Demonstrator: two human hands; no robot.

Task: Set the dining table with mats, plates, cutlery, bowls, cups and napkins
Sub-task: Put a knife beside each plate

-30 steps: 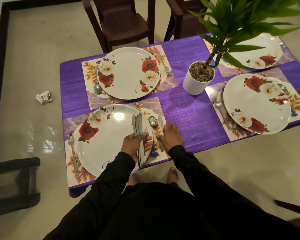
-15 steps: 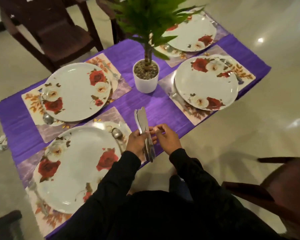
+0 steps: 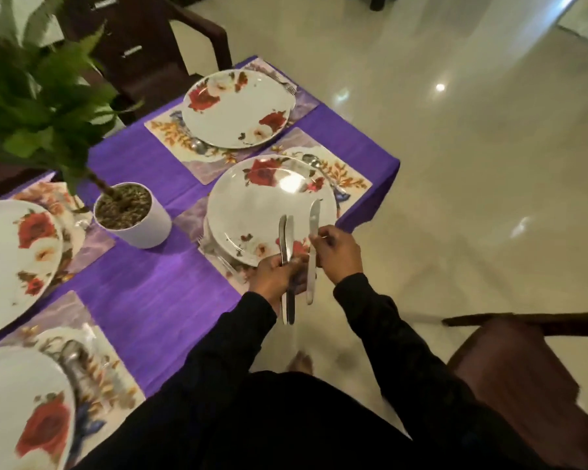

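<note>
Knives of plain bright steel are in both my hands, above the near rim of the round white rose-printed plate point(image 3: 252, 212). My left hand point(image 3: 275, 274) curls round a pair of flat steel knives point(image 3: 287, 252) held side by side, blades pointing away. My right hand point(image 3: 336, 254) pinches a single steel knife point(image 3: 312, 239) near its middle. The plate sits on a rectangular floral mat point(image 3: 348, 178) on the purple cloth-covered table point(image 3: 150, 300), near its corner. A white cylindrical pot point(image 3: 143, 225) of gravel holds a green leafy plant. Glossy cream floor tiles point(image 3: 472, 181) mirror the ceiling lights. I see no writing.
</note>
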